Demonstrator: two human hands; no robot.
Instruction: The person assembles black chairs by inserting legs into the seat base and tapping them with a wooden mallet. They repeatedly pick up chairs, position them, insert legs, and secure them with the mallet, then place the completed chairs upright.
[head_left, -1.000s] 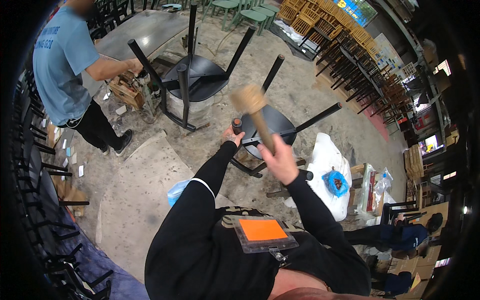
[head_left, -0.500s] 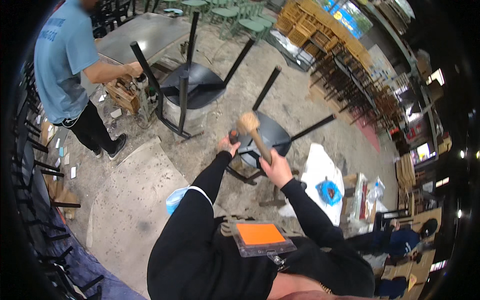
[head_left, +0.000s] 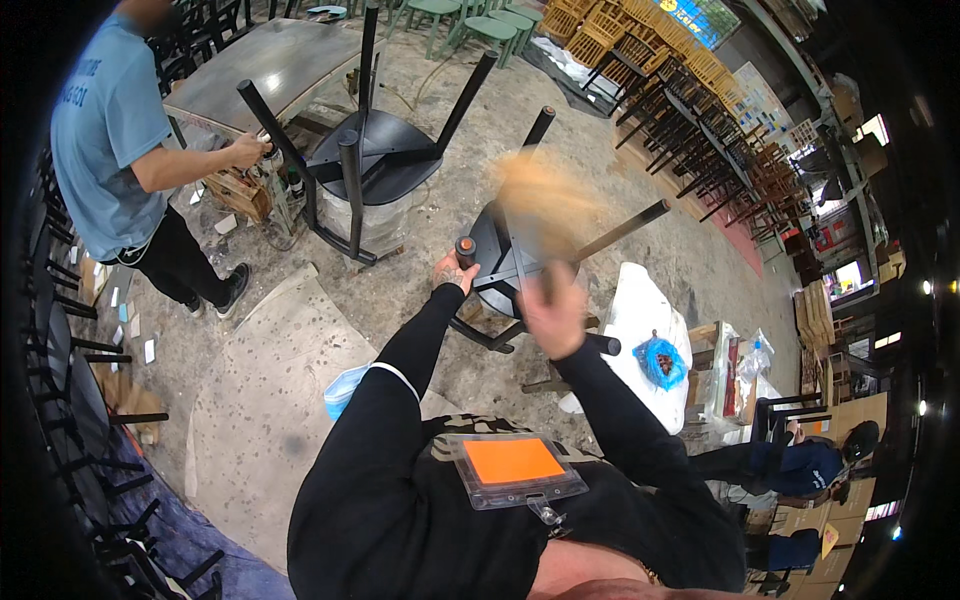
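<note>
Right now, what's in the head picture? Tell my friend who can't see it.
A right hand holds a motion-blurred mallet over an upside-down black chair while the left hand grips one leg. Farther left are another upturned chair and a person in a blue shirt.

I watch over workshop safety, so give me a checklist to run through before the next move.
1. Right hand gripping the mallet: ok, closed on the handle.
2. Left hand holding the chair leg: ok, fingers below its tip.
3. Mallet head's exact position: cannot tell, motion blur.
4. Black chair seat firmly supported underneath: cannot tell, mostly hidden.
5. Blue mask off the arm: not ok, hanging from the left sleeve.
6. Co-worker in light blue out of mallet reach: ok, apparently, standing beyond another upturned chair.
</note>
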